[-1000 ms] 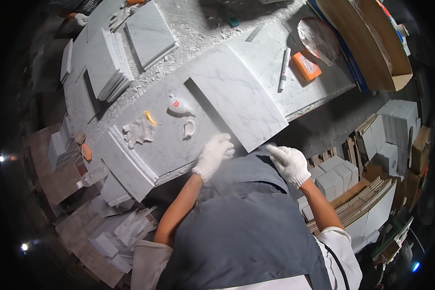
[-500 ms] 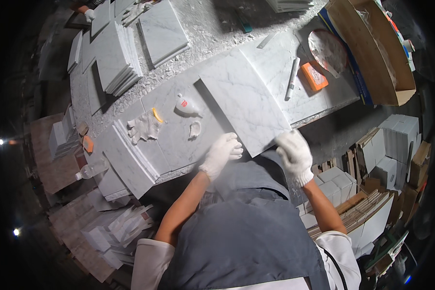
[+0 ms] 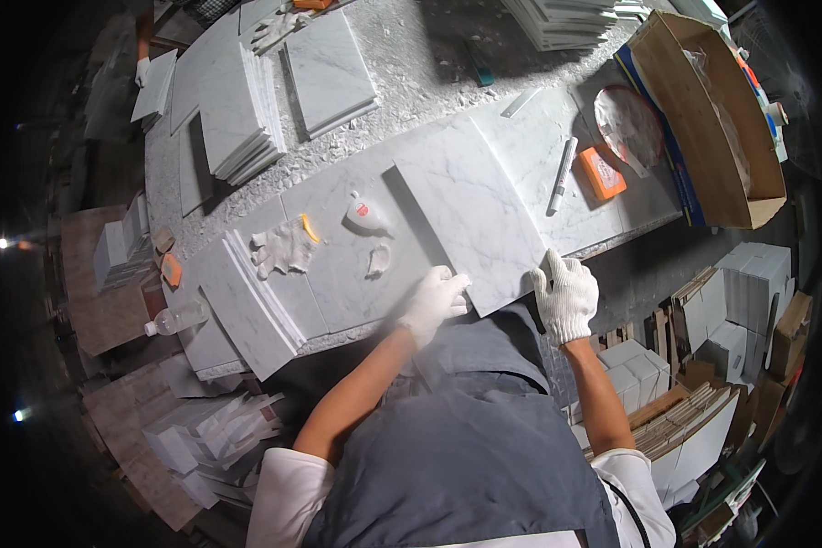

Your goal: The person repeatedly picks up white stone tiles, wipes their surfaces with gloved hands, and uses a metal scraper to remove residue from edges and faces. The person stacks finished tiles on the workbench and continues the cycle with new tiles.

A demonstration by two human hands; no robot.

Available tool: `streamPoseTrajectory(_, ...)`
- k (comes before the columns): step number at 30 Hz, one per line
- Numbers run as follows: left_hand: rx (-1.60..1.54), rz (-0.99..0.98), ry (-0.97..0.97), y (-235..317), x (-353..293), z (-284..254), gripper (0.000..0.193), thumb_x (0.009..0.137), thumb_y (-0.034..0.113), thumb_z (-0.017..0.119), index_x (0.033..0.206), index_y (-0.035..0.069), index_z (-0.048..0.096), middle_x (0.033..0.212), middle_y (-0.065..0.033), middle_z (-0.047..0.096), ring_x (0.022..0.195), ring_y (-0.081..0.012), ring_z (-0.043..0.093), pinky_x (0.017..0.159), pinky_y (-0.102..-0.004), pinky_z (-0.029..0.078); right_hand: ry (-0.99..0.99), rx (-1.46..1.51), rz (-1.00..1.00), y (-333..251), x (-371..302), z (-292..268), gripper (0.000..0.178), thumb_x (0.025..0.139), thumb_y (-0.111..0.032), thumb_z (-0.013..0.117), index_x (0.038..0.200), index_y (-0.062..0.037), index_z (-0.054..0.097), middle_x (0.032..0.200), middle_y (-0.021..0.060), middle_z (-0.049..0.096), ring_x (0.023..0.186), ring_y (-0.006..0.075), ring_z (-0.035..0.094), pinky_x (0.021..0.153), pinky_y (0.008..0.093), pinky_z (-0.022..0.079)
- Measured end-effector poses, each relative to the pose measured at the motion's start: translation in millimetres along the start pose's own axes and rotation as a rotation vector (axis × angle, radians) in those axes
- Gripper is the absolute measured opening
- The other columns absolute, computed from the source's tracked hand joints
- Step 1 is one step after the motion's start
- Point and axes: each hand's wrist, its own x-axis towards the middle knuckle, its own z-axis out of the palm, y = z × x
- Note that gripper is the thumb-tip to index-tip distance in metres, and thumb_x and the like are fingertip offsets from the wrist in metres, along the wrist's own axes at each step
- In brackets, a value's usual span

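A white marble tile [image 3: 475, 215] with grey veins lies at a slant on the marble-topped bench, its near corner jutting past the front edge toward my apron. My left hand [image 3: 436, 304], in a white knit glove, has its fingers bent against the tile's near left edge. On the opposite side, my gloved right hand [image 3: 568, 297] is beside the right edge, index finger stretched out and thumb apart, fingertips close to or touching it. Left of the tile are a white squeeze bottle [image 3: 367, 212], a small white scrap [image 3: 378, 261] and a loose glove [image 3: 283, 248].
On the right lie a marker [image 3: 563, 175], an orange block [image 3: 603, 173], a round dish [image 3: 627, 128] and a cardboard box [image 3: 703, 119]. Tile stacks [image 3: 239, 114] stand at the far left. A plastic bottle [image 3: 175, 318] lies near left. Another person's gloved hand [image 3: 142, 71] shows beyond.
My left hand has come up against the tile's edge. My right hand has uncurled, its index finger now straight. The view has shifted slightly, and the other person's hand has moved at the far left.
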Motion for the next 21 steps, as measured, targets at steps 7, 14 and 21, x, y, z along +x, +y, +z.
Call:
streamPoseTrajectory(7, 0.084, -0.015, 0.060, 3, 2, -1, 0.031, 0.098, 0.029, 0.068, 0.111, 0.005, 0.053, 0.108, -0.0063, 0.059, 0.102, -0.0151, 0.057, 0.093, -0.0434, 0.049, -0.184, 0.079, 0.018, -14, 4, -21, 0.017, 0.085, -0.028, 0.067, 0.089, -0.0113, 0.065, 0.082, 0.0106, 0.064, 0.077, 0.0333, 0.063, 0.072, 0.0486, 0.049)
streamPoseTrajectory(14, 0.129, 0.023, 0.067, -15, 16, -10, 0.031, 0.096, 0.030, 0.069, 0.106, 0.004, 0.055, 0.103, -0.0075, 0.061, 0.089, -0.0150, 0.060, 0.078, -0.0350, 0.052, -0.228, 0.124, -0.406, -76, 65, 7, 0.051, 0.099, -0.041, 0.057, 0.137, -0.0071, 0.059, 0.146, 0.0155, 0.055, 0.143, 0.0362, 0.044, 0.123, 0.0504, 0.031)
streamPoseTrajectory(21, 0.209, 0.051, 0.095, -19, 18, -14, 0.036, 0.099, 0.026, 0.068, 0.119, -0.002, 0.057, 0.108, -0.0108, 0.063, 0.098, -0.0155, 0.063, 0.081, -0.0343, 0.056, -0.202, 0.105, -0.521, -109, 143, 35, 0.050, 0.101, -0.036, 0.056, 0.142, -0.0069, 0.055, 0.151, 0.0169, 0.051, 0.146, 0.0382, 0.040, 0.124, 0.0495, 0.028)
